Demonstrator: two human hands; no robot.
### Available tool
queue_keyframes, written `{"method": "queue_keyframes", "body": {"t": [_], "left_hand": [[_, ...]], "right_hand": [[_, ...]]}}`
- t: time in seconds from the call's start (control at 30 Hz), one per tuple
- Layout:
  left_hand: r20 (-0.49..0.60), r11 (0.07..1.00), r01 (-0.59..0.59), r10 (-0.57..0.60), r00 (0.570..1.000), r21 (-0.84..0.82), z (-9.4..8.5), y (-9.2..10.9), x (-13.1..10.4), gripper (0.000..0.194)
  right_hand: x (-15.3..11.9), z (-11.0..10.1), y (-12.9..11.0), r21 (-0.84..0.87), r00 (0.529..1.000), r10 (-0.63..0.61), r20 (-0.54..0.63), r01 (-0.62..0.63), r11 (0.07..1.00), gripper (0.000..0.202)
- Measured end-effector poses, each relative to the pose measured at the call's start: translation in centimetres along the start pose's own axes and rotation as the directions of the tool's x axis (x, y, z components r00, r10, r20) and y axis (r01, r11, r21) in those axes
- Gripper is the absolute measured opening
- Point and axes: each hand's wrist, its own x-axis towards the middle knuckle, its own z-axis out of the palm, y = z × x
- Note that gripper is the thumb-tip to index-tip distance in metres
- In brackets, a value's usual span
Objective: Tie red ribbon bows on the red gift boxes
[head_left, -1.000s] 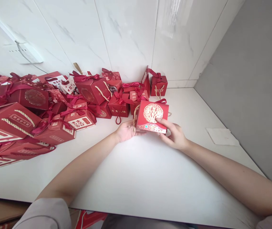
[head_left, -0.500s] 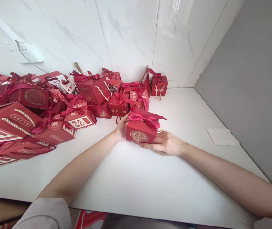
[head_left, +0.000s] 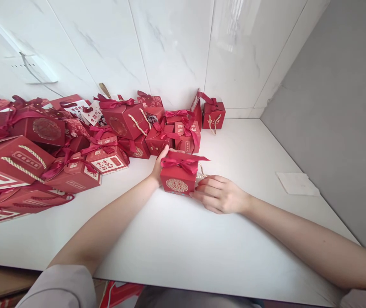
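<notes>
A small red gift box [head_left: 177,182] with a round gold emblem and a red ribbon bow [head_left: 183,162] is near the middle of the white table [head_left: 183,244]. Wrapped around its left and far side is my left hand [head_left: 160,167], its fingers partly hidden behind the box. At the lower right edge, my right hand [head_left: 218,194] has bent fingertips against the box, beside the gold cord handle [head_left: 202,173]. Whether those fingers pinch the box or the cord is hard to make out.
Many red gift boxes [head_left: 74,177] with ribbons are piled at the left and back. One red box [head_left: 214,119] stands at the wall's foot. White paper [head_left: 297,184] lies at the right. A cable hangs from a wall socket [head_left: 38,70].
The box has moved slightly left and now looks more level. My left hand reaches further around its back, and my right hand's fingers have drawn back from beneath it to its right edge.
</notes>
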Motion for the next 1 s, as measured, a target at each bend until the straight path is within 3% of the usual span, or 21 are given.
{"method": "queue_keyframes", "body": {"t": [0.1,0.17,0.27,0.3,0.37,0.4,0.43,0.5,0.57,0.63,0.7,0.77,0.9,1.0], "left_hand": [[-0.034,0.991,-0.058,0.063,0.997,0.12,-1.3,1.0,0.6,0.063],[0.048,0.925,0.023,-0.044,0.998,0.38,-2.6,2.4,0.9,0.072],[0.128,0.679,0.121,-0.305,0.944,0.724,-4.0,5.6,0.7,0.064],[0.121,0.601,0.148,-0.384,0.915,0.786,-4.1,6.8,0.4,0.06],[0.056,0.343,0.152,-0.527,0.848,0.927,-3.4,9.0,-0.8,0.055],[-0.002,0.222,0.133,-0.506,0.862,0.966,-2.6,9.9,-1.6,0.053],[-0.048,0.119,0.104,-0.403,0.914,0.987,-1.5,10.6,-2.5,0.051],[-0.079,-0.079,0.073,-0.076,0.994,0.994,1.2,11.3,-4.8,0.053],[-0.065,-0.176,0.105,0.22,0.973,0.979,4.4,10.9,-7.3,0.06],[-0.002,-0.264,0.085,0.302,0.953,0.961,7.2,9.5,-9.5,0.066],[0.053,-0.387,0.076,0.312,0.949,0.919,9.2,7.5,-11.0,0.079],[0.071,-0.408,0.063,0.305,0.95,0.911,10.1,5.5,-11.7,0.095],[0.102,-0.257,-0.029,0.273,0.957,0.966,10.1,2.8,-12.6,0.098],[0.135,-0.239,-0.104,0.116,0.984,0.965,9.7,2.5,-15.4,0.102]], "right_hand": [[-0.1,0.3,0.5,0.03,0.989,0.149,0.0,-0.149,0.988,0.019],[-0.4,0.3,1.0,0.062,0.957,0.292,-0.002,-0.291,0.955,0.023],[-0.8,0.3,1.7,0.104,0.894,0.449,0.01,-0.447,0.888,0.03],[-1.0,0.3,1.9,0.124,0.87,0.493,0.019,-0.492,0.862,0.028],[-1.2,0.5,2.3,0.188,0.836,0.545,0.072,-0.548,0.815,0.026],[-1.3,0.6,2.5,0.223,0.833,0.541,0.116,-0.553,0.803,0.028],[-1.4,0.7,2.6,0.252,0.841,0.516,0.164,-0.542,0.802,0.03],[-1.4,1.1,2.6,0.27,0.87,0.429,0.245,-0.486,0.831,0.03],[-1.3,1.3,2.3,0.239,0.887,0.363,0.286,-0.432,0.869,0.027],[-1.1,1.5,1.9,0.205,0.894,0.335,0.299,-0.402,0.892,0.026],[-0.9,1.5,1.5,0.201,0.902,0.314,0.298,-0.38,0.903,0.024],[-0.8,1.3,1.2,0.217,0.908,0.297,0.294,-0.366,0.905,0.022],[-1.3,0.8,1.4,0.246,0.907,0.299,0.295,-0.375,0.894,0.032],[-2.1,0.6,1.8,0.268,0.898,0.336,0.284,-0.41,0.872,0.037]]}}
